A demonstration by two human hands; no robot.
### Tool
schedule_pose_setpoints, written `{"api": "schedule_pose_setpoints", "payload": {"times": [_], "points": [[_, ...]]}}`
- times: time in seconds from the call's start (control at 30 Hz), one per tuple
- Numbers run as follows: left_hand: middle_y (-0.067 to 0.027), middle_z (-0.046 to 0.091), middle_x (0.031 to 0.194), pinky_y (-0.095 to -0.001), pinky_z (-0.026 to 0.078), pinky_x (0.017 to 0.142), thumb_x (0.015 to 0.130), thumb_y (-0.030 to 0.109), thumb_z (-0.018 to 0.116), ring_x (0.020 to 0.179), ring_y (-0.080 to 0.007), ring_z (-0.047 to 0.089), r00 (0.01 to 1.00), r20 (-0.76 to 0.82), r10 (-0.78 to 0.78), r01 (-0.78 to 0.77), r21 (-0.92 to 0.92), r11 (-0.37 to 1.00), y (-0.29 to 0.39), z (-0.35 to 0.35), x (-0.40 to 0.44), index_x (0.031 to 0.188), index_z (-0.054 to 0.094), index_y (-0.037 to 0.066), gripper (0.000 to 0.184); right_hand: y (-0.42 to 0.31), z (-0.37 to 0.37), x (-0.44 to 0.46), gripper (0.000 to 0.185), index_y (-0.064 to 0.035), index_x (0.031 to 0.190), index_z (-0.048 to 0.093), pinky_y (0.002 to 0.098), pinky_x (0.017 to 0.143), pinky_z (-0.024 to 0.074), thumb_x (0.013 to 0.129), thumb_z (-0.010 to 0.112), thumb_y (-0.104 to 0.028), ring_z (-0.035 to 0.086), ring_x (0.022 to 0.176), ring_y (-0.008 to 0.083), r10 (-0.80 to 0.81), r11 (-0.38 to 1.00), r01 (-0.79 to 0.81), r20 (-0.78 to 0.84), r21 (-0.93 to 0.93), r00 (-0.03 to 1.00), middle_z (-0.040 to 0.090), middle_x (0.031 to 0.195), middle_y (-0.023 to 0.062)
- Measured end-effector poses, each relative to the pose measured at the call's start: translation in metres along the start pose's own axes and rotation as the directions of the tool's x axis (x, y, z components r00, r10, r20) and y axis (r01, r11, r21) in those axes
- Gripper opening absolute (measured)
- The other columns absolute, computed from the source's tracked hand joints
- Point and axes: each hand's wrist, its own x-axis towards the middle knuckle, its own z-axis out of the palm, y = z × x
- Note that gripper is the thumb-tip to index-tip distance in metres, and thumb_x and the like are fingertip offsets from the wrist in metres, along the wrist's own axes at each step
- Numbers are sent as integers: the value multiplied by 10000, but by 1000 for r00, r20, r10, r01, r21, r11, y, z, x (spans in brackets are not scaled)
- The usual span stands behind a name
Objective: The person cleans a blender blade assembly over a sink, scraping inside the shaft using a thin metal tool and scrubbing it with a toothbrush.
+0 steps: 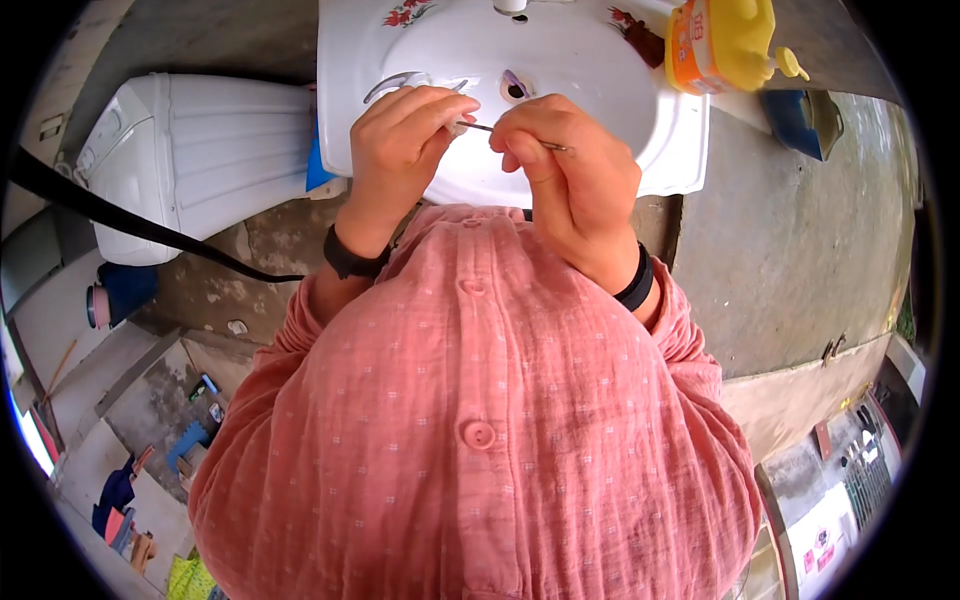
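Note:
Over the white sink [470, 185], my two hands are close together. My right hand [575, 175] is closed around a thin metal rod [478, 127], whose other end shows past the fingers. The rod's tip reaches my left hand [395, 150], which pinches a small whitish piece [457, 128]; its kind is unclear. Behind my left hand is a curved silver metal thing [393, 84], partly hidden by the fingers; whether it lies in the basin or is held, I cannot tell. A slim purple object [516, 82] lies at the drain hole.
A yellow jug with an orange label [705, 45] stands on the sink's right rim, beside a dark brown object [643, 42]. To the left is a white washing machine [190, 165]. A blue container [797, 122] sits right of the sink. A black strap [140, 220] crosses the left side.

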Motion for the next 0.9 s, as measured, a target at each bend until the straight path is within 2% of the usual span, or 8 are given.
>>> {"api": "schedule_pose_setpoints", "payload": {"times": [0.13, 0.33, 0.47, 0.53, 0.57, 0.63, 0.83, 0.9], "points": [[-50, 632, 752, -249, 455, 535, 641, -52, 653, 618, -156, 585, 998, 6, -69, 70, -71, 995, 2, 1, 1, 834, 634, 38, 214, 0, -1, 0, 85, -1, 810, 549, 301, 489, 421, 754, 610, 20, 539, 561, 239, 9, 999, -7, 52, -31, 999, 557, 689, 106], [-62, 638, 776, -216, 425, 531, 723, -16, 670, 604, -102, 540, 954, 39, -298, 301, -147, 942, 5, -1, -4, 881, 648, 1, 160, -3, -10, -2, 61, 16, 796, 550, 290, 498, 432, 765, 596, 40, 547, 568, 241, 53, 998, -48, -138, 40, 989, 568, 704, 113], [-49, 632, 774, -204, 403, 513, 723, -33, 652, 564, -78, 499, 939, 67, -336, 342, -123, 932, 9, -3, -2, 898, 653, 4, 179, -1, -6, -1, 92, 20, 815, 548, 285, 520, 451, 747, 602, 53, 563, 591, 247, -21, 999, 24, -62, 37, 998, 583, 724, 120], [-44, 628, 778, -196, 385, 499, 718, -58, 628, 544, -63, 477, 954, 61, -294, 299, -110, 948, 9, -3, -2, 901, 651, 4, 195, 0, -5, -1, 110, 19, 824, 547, 285, 526, 456, 739, 608, 51, 567, 597, 249, -56, 998, 56, -32, 8, 998, 587, 729, 121], [-44, 628, 778, -196, 385, 499, 718, -58, 628, 544, -63, 477, 954, 61, -294, 299, -111, 948, 10, -3, -1, 901, 651, 4, 195, 1, -5, -1, 78, 37, 842, 536, 277, 545, 471, 778, 579, 48, 573, 609, 225, -88, 996, 88, 14, 4, 996, 594, 754, 143], [-48, 594, 688, -197, 435, 499, 714, -6, 678, 564, -91, 561, 956, 48, -288, 292, -114, 950, 14, -4, 2, 869, 645, 18, 160, 4, -4, -1, 50, 54, 860, 525, 268, 564, 485, 817, 549, 45, 578, 621, 200, -120, 993, 120, 60, 1, 991, 602, 779, 164], [-47, 602, 697, -196, 430, 491, 730, -14, 659, 545, -89, 558, 952, 63, -301, 308, -196, 931, 16, 0, 1, 853, 635, 0, 126, 5, 0, -3, 138, 47, 846, 533, 292, 569, 492, 732, 605, 76, 595, 644, 250, -197, 965, 218, 145, -144, 970, 600, 752, 155], [-46, 607, 699, -194, 417, 485, 729, 9, 670, 538, -82, 544, 931, 61, -360, 365, -183, 913, 16, 1, -1, 846, 636, -2, 122, 4, 0, -4, 245, 10, 842, 551, 288, 509, 463, 625, 665, 3, 573, 627, 238, -280, 937, 290, 80, -194, 957, 563, 718, 104]]}}
